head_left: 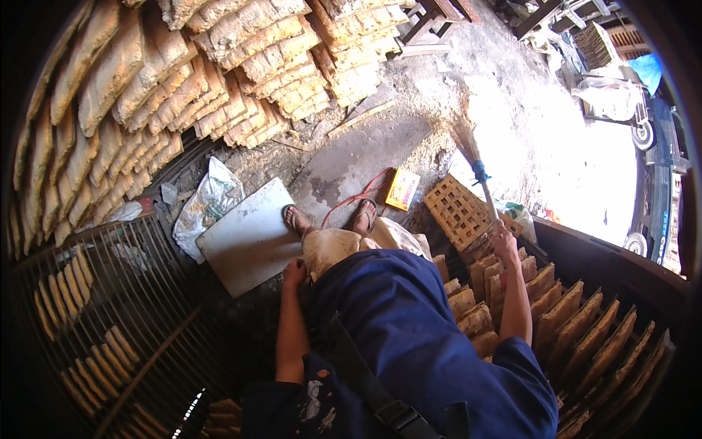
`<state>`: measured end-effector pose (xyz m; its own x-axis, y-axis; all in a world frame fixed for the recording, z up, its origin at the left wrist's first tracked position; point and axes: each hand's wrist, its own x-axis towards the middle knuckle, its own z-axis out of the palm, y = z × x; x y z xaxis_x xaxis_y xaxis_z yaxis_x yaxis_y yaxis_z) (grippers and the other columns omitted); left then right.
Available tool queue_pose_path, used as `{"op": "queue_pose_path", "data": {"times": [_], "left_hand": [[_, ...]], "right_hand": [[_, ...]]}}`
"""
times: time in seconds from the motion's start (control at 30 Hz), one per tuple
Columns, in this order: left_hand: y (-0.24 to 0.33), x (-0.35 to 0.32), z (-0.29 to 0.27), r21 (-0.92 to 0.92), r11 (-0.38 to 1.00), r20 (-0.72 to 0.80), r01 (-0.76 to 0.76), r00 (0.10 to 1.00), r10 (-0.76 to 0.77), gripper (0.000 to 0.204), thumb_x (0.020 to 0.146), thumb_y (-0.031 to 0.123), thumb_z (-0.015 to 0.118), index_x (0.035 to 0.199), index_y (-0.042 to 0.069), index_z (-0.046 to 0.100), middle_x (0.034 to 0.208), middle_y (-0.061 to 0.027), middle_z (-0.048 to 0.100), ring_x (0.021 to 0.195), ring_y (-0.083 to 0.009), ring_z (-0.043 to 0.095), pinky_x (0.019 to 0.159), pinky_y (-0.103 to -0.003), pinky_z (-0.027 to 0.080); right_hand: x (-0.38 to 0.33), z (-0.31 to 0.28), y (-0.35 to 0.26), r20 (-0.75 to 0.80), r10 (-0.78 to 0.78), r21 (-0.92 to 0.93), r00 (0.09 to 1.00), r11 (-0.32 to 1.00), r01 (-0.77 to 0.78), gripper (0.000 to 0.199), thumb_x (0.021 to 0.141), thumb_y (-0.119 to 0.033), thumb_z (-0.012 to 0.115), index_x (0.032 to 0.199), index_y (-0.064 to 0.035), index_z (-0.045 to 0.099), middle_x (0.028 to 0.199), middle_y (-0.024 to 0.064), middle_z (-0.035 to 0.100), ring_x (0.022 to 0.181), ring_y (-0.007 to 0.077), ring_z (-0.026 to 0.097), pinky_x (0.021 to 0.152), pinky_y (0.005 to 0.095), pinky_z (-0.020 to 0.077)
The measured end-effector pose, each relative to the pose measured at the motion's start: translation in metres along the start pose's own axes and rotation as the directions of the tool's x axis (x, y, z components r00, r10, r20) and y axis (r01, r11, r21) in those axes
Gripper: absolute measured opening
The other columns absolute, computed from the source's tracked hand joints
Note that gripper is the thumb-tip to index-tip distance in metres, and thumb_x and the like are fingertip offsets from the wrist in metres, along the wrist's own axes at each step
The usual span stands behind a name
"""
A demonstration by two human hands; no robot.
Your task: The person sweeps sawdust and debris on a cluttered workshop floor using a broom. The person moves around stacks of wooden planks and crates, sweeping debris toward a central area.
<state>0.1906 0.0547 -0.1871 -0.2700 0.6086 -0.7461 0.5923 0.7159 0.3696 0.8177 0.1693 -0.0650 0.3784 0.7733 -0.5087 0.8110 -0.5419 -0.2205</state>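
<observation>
1. Broom (479, 173): runs forward from the right fingers, angling slightly leftward, its blue binding partway along and its brown bristles (461, 132) fanned at the far end, over floor strewn with pale debris.
2. Right hand (503, 243): fingers wrapped around the near part of the handle, gripping it; arm stretched out to the side.
3. Left hand (295, 274): hangs beside the trousers (329, 252), well apart from the broom. Fingers look curled, but in shadow; I cannot tell whether they are fully closed.
4. Just ahead and left of the right fingers: a tan lattice-like block (459, 210), tilted. Farther left, a yellow box (402, 188) with a red cord (349, 199) near it.
5. Behind the right fingers: upright rows of rough tan slabs (578, 322).
6. Ahead and left of the left fingers: a pale flat board (245, 235), one sandalled foot (296, 219) at its edge, a crumpled white sack (216, 192) beside it.
7. Left of the left fingers: a barred rack (157, 274).
8. Far ahead of the left fingers: tall stacked slabs (256, 47).
9. Well right of the right fingers: a dark blue vehicle (660, 135), beside glaring sunlit ground (556, 139).
</observation>
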Motion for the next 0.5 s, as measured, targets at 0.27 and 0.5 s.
{"op": "queue_pose_path", "data": {"times": [0.27,0.5], "left_hand": [[0.001,0.004,-0.003,0.004,1.000,-0.014,-0.028,0.999,0.028,0.029,0.084,0.030,0.057,0.097,0.004,0.062,0.094,-0.0163,0.067,0.091,-0.0331,0.064,0.081,-0.041,0.048],[0.006,-0.009,-0.011,0.060,0.998,0.017,0.022,1.000,-0.023,0.030,0.084,0.024,0.059,0.106,0.003,0.061,0.105,-0.0176,0.065,0.101,-0.0311,0.062,0.085,-0.039,0.047]], "right_hand": [[-0.071,0.002,-0.054,0.275,-0.045,0.203,0.960,0.979,-0.012,0.052,0.090,-0.020,0.051,0.141,-0.0185,0.038,0.080,0.0169,0.065,0.068,0.0236,0.063,0.063,0.0373,0.0494],[-0.087,0.061,-0.140,0.470,-0.319,0.255,0.823,0.942,0.220,0.050,0.090,-0.021,0.051,0.139,-0.0195,0.041,0.091,0.0227,0.064,0.082,0.0332,0.063,0.074,0.0392,0.0497]]}}
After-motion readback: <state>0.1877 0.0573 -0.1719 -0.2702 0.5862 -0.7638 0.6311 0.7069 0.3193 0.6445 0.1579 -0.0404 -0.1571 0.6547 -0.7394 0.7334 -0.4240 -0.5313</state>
